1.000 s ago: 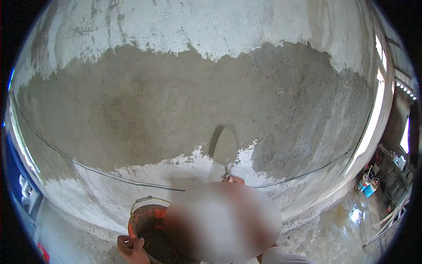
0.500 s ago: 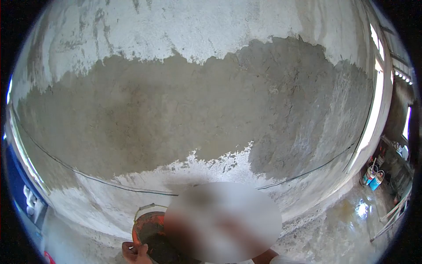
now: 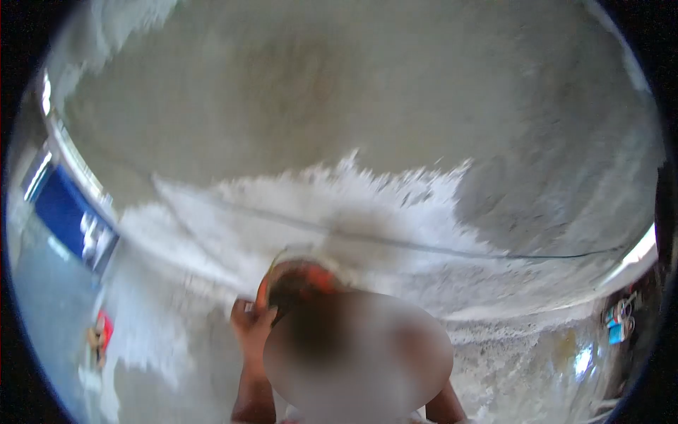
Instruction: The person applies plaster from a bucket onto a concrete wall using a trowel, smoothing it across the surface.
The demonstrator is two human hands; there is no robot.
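— Where is your bucket [image 3: 300,277]?

— It is low down in front of you, close to the foot of the wall [image 3: 353,106]. It is orange-red, with a thin wire handle over the top. A blurred patch covers the near half of it.

— What are your hands doing?

— Your left hand [image 3: 248,319] is closed on the left rim of the bucket, fingers curled over the edge. Your right hand is hidden behind the blur, so I cannot tell if it is open or closed, or if it holds something.

— How will the bucket feel?

— I think it is heavy, because dark wet mix sits inside. The wall of the bucket is stiff, but the rim may be slippery with mud. Hold it by the rim like you do now, or by the wire handle, and keep it level so nothing slops out.

— Any words to read?

— No. The picture is smeared. You have a blue board [image 3: 67,212] far off at the left edge and small cans [image 3: 618,321] by the right edge, but no letters show on them.
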